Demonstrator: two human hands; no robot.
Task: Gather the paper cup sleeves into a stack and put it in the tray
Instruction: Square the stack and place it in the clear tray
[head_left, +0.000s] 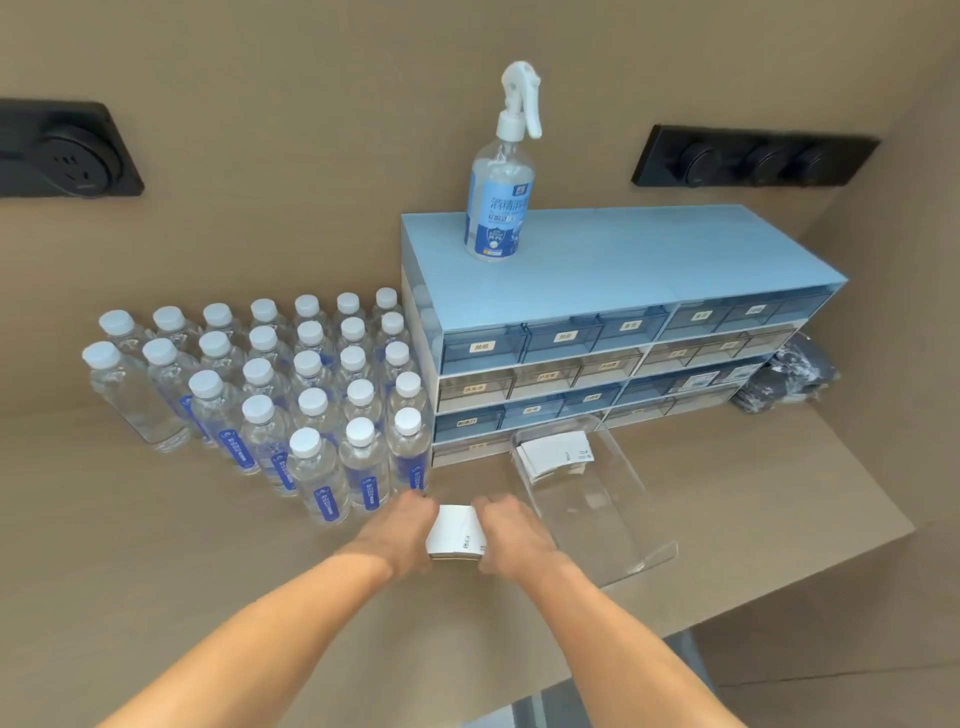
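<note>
A small stack of white paper cup sleeves (454, 532) lies on the tan counter, squeezed between both hands. My left hand (402, 535) presses its left side and my right hand (511, 538) presses its right side, fingers curled over the far edge. Just to the right stands a clear plastic tray (636, 540), touching my right hand's side. More white sleeves (556, 454) lie flat at the tray's far end.
Rows of capped water bottles (311, 395) stand left of my hands. A blue drawer organizer (623, 338) sits behind the tray with a spray bottle (498, 208) on top. A dark bundle (789, 379) lies at far right. The counter edge (753, 603) runs front right.
</note>
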